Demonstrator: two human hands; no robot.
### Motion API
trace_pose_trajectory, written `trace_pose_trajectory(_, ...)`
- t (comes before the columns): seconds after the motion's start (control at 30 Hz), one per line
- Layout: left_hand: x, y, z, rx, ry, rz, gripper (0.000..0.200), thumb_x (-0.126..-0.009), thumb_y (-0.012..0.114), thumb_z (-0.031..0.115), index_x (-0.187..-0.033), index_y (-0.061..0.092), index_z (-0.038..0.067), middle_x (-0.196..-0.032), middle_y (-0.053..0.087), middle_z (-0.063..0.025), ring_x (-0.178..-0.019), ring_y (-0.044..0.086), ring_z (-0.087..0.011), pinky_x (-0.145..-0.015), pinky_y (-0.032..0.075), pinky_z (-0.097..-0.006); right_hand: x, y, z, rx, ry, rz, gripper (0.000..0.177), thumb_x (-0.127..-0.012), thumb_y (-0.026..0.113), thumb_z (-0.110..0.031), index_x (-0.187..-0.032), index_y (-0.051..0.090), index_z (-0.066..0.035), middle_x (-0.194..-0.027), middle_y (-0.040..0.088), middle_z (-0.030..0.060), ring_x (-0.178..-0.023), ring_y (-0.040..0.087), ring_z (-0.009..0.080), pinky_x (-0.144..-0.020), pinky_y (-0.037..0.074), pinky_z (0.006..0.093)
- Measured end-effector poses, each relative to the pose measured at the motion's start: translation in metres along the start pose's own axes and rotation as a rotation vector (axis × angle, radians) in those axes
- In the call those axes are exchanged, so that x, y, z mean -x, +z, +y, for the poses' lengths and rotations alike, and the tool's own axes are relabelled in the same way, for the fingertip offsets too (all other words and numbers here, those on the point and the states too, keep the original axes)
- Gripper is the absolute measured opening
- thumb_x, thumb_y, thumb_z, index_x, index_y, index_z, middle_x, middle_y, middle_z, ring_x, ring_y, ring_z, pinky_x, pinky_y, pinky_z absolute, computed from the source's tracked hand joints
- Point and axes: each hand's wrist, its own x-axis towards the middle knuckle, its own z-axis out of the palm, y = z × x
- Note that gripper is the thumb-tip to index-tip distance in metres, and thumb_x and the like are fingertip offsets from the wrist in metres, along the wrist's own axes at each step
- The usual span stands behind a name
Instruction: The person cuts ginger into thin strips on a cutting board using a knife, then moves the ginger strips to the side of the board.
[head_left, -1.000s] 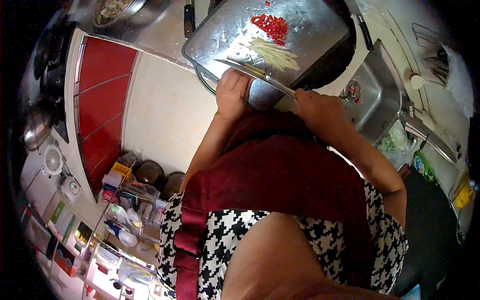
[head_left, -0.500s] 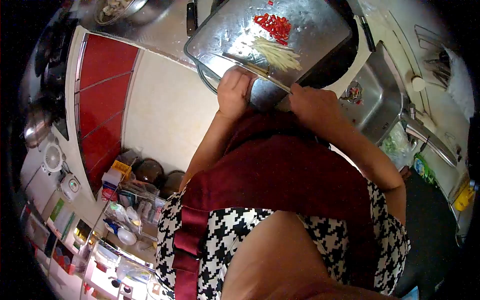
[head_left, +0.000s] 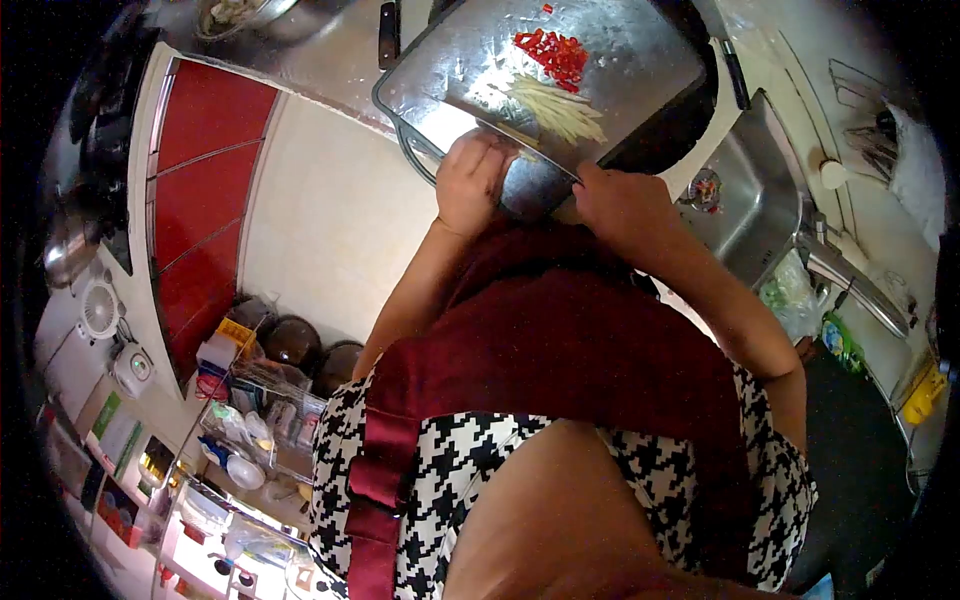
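Observation:
My right hand [head_left: 628,208] is closed round the handle of a kitchen knife [head_left: 507,133], its blade slanting across the near part of a metallic grey cutting board [head_left: 640,75]. Beside the blade, my left hand [head_left: 470,182] has its fingers curled down at the board's near edge. What those fingers press on is hidden. Just beyond the blade lies a pile of thin pale-yellow strips [head_left: 556,108], which look like ginger. Farther back sits a heap of chopped red chili [head_left: 553,58], with one loose piece apart from it.
The sink [head_left: 765,190] is to the right, with a strainer [head_left: 704,190] holding red scraps. Another knife [head_left: 736,75] lies right of the board, and a black handle [head_left: 389,36] lies to its left. A metal bowl of food [head_left: 240,15] stands at the far left.
The knife blade has shifted slightly and stands at a different tilt by my left fingers. My right hand has moved a little left. The chili and strips lie as before.

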Motion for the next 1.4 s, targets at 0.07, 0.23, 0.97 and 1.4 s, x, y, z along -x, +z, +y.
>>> trace_pose_trajectory(0.07,0.001,0.001,-0.002,0.022,0.003,0.011,0.013,-0.071,0.073,0.007,-0.080,0.064,0.005,-0.090,0.062,-0.0086,-0.087,0.061,-0.0277,-0.070,0.051,-0.0353,-0.003,0.004,-0.001,0.026,-0.012,0.013,0.019,-0.092,0.049,-0.025,-0.091,0.053,-0.007,-0.073,0.065,0.0171,-0.068,0.065,0.0371,-0.060,0.050,0.0490)
trace_pose_trajectory(0.23,0.002,0.000,-0.003,0.016,-0.017,-0.004,0.011,-0.071,0.072,0.007,-0.080,0.064,0.006,-0.089,0.062,-0.0078,-0.086,0.061,-0.0268,-0.070,0.051,-0.0353,-0.027,0.018,-0.009,0.040,-0.034,0.103,0.021,-0.092,0.050,-0.027,-0.091,0.053,-0.007,-0.070,0.065,0.0161,-0.063,0.065,0.0353,-0.056,0.050,0.0489)
trace_pose_trajectory(0.97,0.000,0.001,-0.002,-0.001,0.010,-0.039,0.012,-0.074,0.068,0.006,-0.086,0.065,0.007,-0.089,0.061,-0.0067,-0.087,0.059,-0.0271,-0.074,0.050,-0.0351,-0.054,0.022,-0.013,-0.060,-0.140,0.288,0.022,-0.090,0.053,-0.026,-0.086,0.055,-0.005,-0.073,0.064,0.0184,-0.066,0.063,0.0396,-0.058,0.049,0.0501)
trace_pose_trajectory(1.4,-0.005,-0.002,0.001,0.110,0.022,-0.011,0.021,-0.073,0.071,0.004,-0.093,0.065,0.006,-0.095,0.060,-0.0093,-0.091,0.058,-0.0297,-0.078,0.049,-0.0377,-0.014,-0.021,0.017,-0.176,-0.021,0.398,0.026,-0.093,0.050,-0.030,-0.097,0.057,-0.005,-0.082,0.066,0.0202,-0.075,0.064,0.0399,-0.067,0.050,0.0512)
